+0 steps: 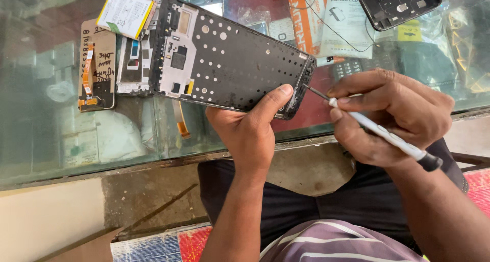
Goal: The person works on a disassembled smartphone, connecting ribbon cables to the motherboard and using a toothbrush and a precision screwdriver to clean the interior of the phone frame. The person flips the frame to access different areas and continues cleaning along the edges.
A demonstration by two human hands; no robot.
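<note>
While the left hand (250,132) gripped a black phone frame (229,58) on the glass counter (51,139), the right hand (393,116) pinched a white screwdriver (380,132). Its tip apparently met the frame's lower edge.

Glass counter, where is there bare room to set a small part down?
The glass counter is bare at its near left edge, left of the left hand. Crowded: phone frame, battery, packets, back cover.

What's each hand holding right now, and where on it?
The left hand grips the open phone frame at its near lower edge, thumb on top. The right hand pinches a white-handled screwdriver near its tip end.
</note>
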